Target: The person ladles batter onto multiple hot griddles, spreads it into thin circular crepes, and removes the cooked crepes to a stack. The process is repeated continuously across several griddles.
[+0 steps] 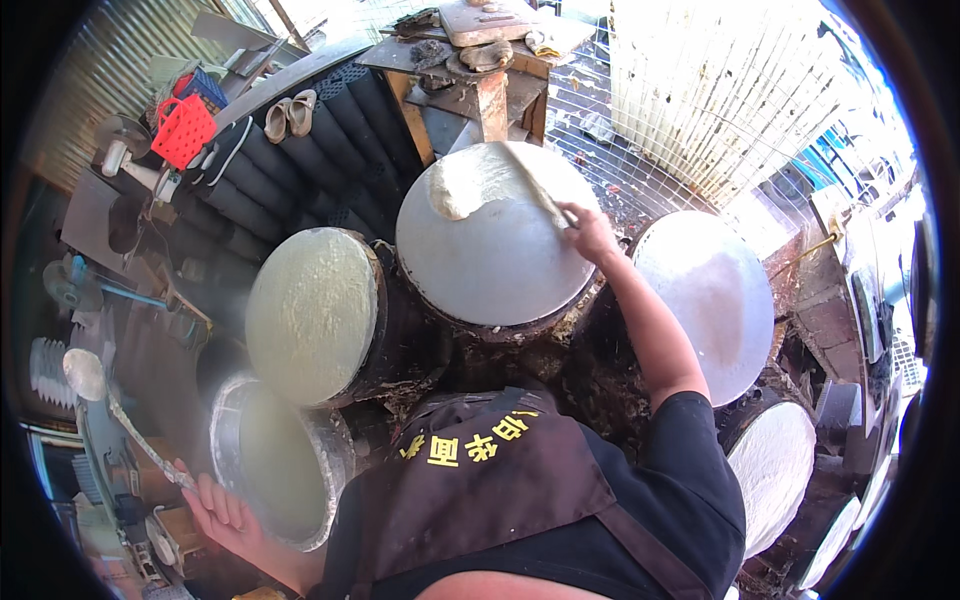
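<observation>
My right hand (592, 236) is closed round the near end of a thin, pale spreading stick (537, 186). The stick lies across the far right of a round metal griddle (490, 270), beside a patch of wet, whitish batter (462, 190). At the lower left, my left hand (222, 512) grips the handle of a long batter-coated ladle (86, 374), its bowl raised up and to the left. Close to that hand stands a round pot (222, 430) with pale, cloudy liquid inside. A second griddle (312, 315), above the pot, is covered by a pale, bumpy layer.
To the right are a bare-looking griddle (705, 300) and, lower, one with a white layer (772, 478). Beyond them are a wooden stand (535, 95), dark cylinders (345, 125), sandals (290, 117) and a red basket (182, 132). Haze hangs at the left.
</observation>
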A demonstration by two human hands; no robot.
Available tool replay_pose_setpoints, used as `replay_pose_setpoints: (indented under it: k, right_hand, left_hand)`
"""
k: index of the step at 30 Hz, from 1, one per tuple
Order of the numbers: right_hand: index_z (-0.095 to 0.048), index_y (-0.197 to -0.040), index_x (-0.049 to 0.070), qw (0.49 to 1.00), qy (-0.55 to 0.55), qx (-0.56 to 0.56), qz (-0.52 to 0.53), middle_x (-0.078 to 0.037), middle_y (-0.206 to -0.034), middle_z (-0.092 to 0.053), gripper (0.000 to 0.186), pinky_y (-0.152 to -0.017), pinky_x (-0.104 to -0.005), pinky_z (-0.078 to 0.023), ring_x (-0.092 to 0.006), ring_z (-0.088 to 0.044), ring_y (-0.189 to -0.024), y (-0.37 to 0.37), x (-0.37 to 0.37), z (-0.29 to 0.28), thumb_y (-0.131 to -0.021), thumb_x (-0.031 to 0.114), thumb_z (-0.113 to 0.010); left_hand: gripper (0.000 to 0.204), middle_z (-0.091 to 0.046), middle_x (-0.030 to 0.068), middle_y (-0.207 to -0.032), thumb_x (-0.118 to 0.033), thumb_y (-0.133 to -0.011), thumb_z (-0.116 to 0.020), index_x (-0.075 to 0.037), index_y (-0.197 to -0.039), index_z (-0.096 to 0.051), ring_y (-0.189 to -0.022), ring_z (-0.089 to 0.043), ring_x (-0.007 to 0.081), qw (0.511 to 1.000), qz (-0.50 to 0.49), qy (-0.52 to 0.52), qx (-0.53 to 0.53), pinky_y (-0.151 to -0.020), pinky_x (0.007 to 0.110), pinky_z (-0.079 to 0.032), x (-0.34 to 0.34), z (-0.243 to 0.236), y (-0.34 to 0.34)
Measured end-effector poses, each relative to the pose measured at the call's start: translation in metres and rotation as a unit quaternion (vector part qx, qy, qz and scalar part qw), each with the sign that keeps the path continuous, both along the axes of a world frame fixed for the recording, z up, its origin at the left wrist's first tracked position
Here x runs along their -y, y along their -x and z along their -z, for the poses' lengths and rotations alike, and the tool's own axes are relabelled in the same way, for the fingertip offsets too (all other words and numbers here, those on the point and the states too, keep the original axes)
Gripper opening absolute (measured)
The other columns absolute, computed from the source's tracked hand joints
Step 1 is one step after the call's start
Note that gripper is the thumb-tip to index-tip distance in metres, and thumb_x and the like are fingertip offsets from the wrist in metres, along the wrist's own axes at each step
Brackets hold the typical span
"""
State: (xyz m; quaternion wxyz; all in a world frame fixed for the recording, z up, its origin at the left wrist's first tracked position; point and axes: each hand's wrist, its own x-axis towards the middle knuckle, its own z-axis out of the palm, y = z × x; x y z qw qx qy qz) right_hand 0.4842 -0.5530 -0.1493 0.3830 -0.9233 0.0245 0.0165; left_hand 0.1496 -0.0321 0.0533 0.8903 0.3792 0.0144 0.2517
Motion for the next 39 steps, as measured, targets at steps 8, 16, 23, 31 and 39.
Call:
replay_pose_setpoints:
  k: [8,16,23,31,39]
  right_hand:
    - [-0.059,-0.129,0.022,0.986,-0.076,-0.066,-0.130,-0.018,-0.097,-0.070,0.051,-0.067,-0.0328,-0.059,-0.0206,-0.069,-0.078,0.012,0.016,-0.007,-0.083,-0.001,-0.060]
    - [-0.065,-0.118,0.018,0.969,0.027,0.051,-0.239,-0.013,-0.102,-0.063,0.049,-0.087,-0.0379,-0.052,-0.0272,-0.062,-0.098,-0.003,-0.014,0.006,-0.075,-0.004,-0.059]
    - [-0.070,-0.110,0.015,0.988,0.078,0.112,-0.070,-0.014,-0.098,-0.066,0.037,-0.079,-0.0342,-0.053,-0.0264,-0.064,-0.086,-0.031,0.008,0.011,-0.083,-0.005,-0.053]
    - [-0.070,-0.106,0.011,0.970,-0.001,0.051,-0.237,-0.010,-0.102,-0.065,0.039,-0.087,-0.0341,-0.057,-0.0236,-0.064,-0.093,-0.014,0.026,0.002,-0.076,-0.011,-0.059]
    - [-0.070,-0.103,0.010,0.956,0.015,0.043,-0.291,-0.009,-0.100,-0.067,0.029,-0.086,-0.0359,-0.053,-0.0239,-0.064,-0.096,-0.019,0.027,0.001,-0.079,-0.004,-0.063]
  left_hand:
    - [0.045,-0.033,0.0026,-0.075,-0.017,-0.105,-0.035,-0.003,-0.145,-0.022,-0.049,-0.029,0.0071,1.000,-0.004,0.023,0.002,-0.037,0.020,-0.028,0.008,0.008,0.009]
    - [0.047,-0.034,0.0026,-0.077,-0.021,-0.106,-0.031,-0.004,-0.148,-0.019,-0.051,-0.032,0.0079,0.999,0.021,0.033,-0.003,-0.039,0.022,-0.030,0.012,0.007,0.017]
    - [0.044,-0.033,0.0022,-0.075,-0.018,-0.105,-0.033,-0.002,-0.144,-0.024,-0.048,-0.031,0.0077,0.997,-0.003,0.075,-0.014,-0.037,0.021,-0.029,0.026,0.005,0.013]
    - [0.046,-0.033,0.0021,-0.075,-0.022,-0.105,-0.032,-0.001,-0.146,-0.023,-0.048,-0.031,0.0082,0.994,0.000,0.112,0.003,-0.038,0.023,-0.029,0.029,0.011,0.023]
    - [0.048,-0.034,0.0022,-0.077,-0.023,-0.106,-0.029,-0.004,-0.148,-0.020,-0.051,-0.032,0.0094,0.995,0.046,0.085,0.006,-0.042,0.024,-0.031,0.031,0.007,0.026]
